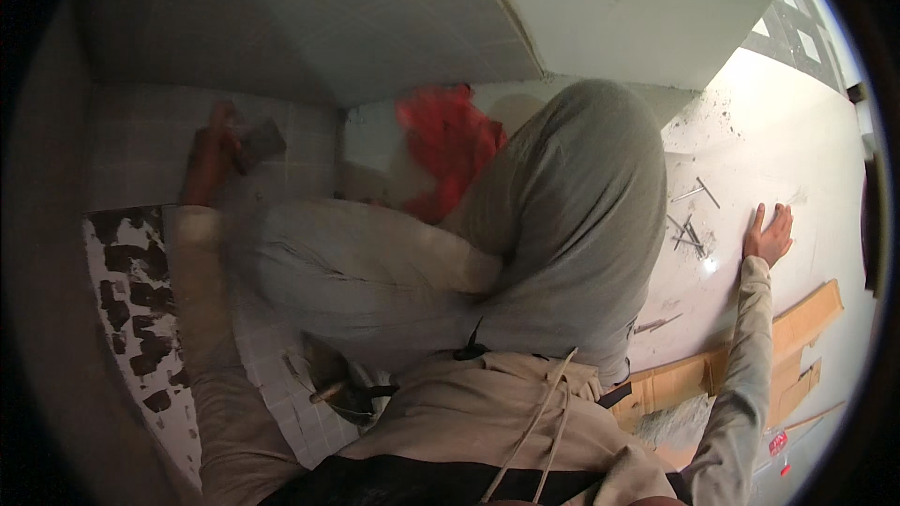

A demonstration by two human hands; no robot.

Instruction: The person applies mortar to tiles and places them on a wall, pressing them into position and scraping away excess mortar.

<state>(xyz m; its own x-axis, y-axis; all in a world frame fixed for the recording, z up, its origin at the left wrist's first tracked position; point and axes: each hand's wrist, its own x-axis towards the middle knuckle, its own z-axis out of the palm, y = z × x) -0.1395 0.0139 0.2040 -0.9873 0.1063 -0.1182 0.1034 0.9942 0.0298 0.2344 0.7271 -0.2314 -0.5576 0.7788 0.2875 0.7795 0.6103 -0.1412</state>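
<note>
My left hand [217, 155] reaches forward at the far left, low over small grey tiles [141, 155]. Its fingers are closed on a dark grey, squarish flat piece [262, 141]; dimness and blur hide its exact kind. Off to the right, my right hand [771, 238] rests on a smooth white surface [731, 319], its fingers spread and holding nothing. Several thin metal rods [689, 236] lie on that surface, a short way left of the right hand. My bent legs [572, 197], in grey trousers, fill the middle between both hands.
A red cloth [445, 145] lies beyond my knees, against the base of a wall. Cardboard strips [806, 319] lie near my right forearm. A strip with dark patches on white [141, 309] runs beside my left forearm. A tool with a wooden handle [328, 393] lies by my hip.
</note>
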